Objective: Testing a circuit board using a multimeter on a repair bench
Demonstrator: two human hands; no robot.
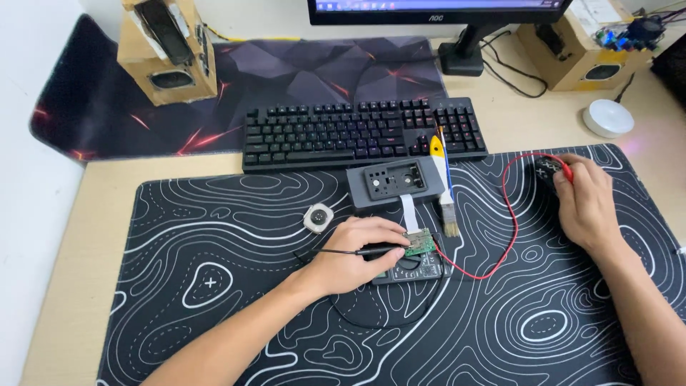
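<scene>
While the left hand (350, 257) pinches a black probe (371, 251) lying level, tip rightward on the green board (418, 243), a multimeter (414, 268) sits just beneath. Far right, the right hand (586, 204) presses a red probe (567, 171) onto a dark part (547, 171); its red wire (509, 214) loops between.

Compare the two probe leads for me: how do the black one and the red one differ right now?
The black lead is short in view, its probe gripped by the left hand on the green circuit board. The red lead loops wide across the mat up to the right hand. Both run towards the multimeter.
</scene>
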